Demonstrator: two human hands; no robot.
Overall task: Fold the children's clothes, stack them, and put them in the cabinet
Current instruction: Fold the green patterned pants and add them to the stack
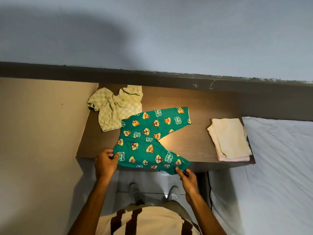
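Note:
Green children's trousers (149, 138) with a cartoon chipmunk print lie spread flat on the dark wooden table (203, 106), legs apart in a V opening to the right. My left hand (105, 161) pinches the waistband corner at the table's front edge. My right hand (187, 178) pinches the hem of the near leg, which hangs slightly over the front edge. A crumpled pale green checked garment (111, 107) lies at the back left, partly under the trousers. A folded stack of cream and pink clothes (230, 138) sits at the table's right end.
A bed with a white sheet (279, 167) adjoins the table on the right. A beige wall (39, 133) stands to the left and a dark ledge (152, 77) runs behind the table. My feet in grey shoes (135, 192) show below the table edge.

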